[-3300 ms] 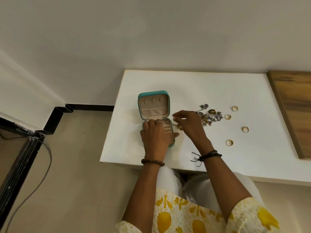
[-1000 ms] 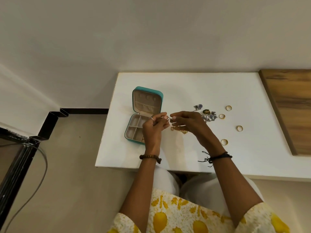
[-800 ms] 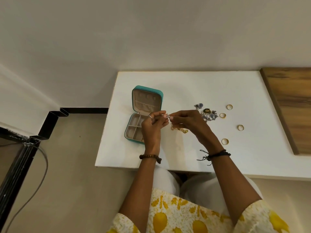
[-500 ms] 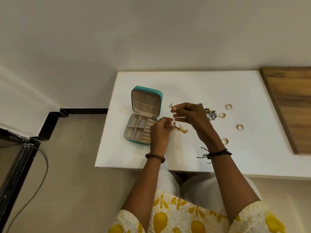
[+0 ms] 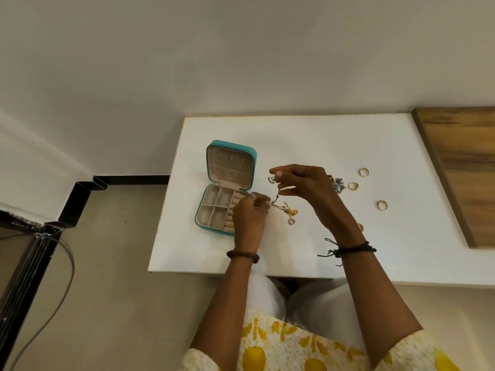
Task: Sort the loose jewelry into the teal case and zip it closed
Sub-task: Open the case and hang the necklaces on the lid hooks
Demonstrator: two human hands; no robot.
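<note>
The teal case (image 5: 226, 187) lies open on the white desk (image 5: 321, 140), lid propped up, its tray compartments apparently bare. Just right of the case, the left hand (image 5: 250, 215) has its grip pinched on a thin chain (image 5: 276, 200); further right and higher, the right hand (image 5: 302, 186) pinches the same chain, a small silver pendant (image 5: 271, 179) hanging by its fingertips. A gold tangle (image 5: 290, 211) lies on the desk right of the case, below the hands. I would guess the chains are knotted together; a hard pull could tighten the knot or snap a link. Well right of the case lie a jewelry heap (image 5: 338, 182), half hidden behind the right hand, and scattered gold rings (image 5: 353, 186), unsorted, before a wooden board (image 5: 466, 167).
</note>
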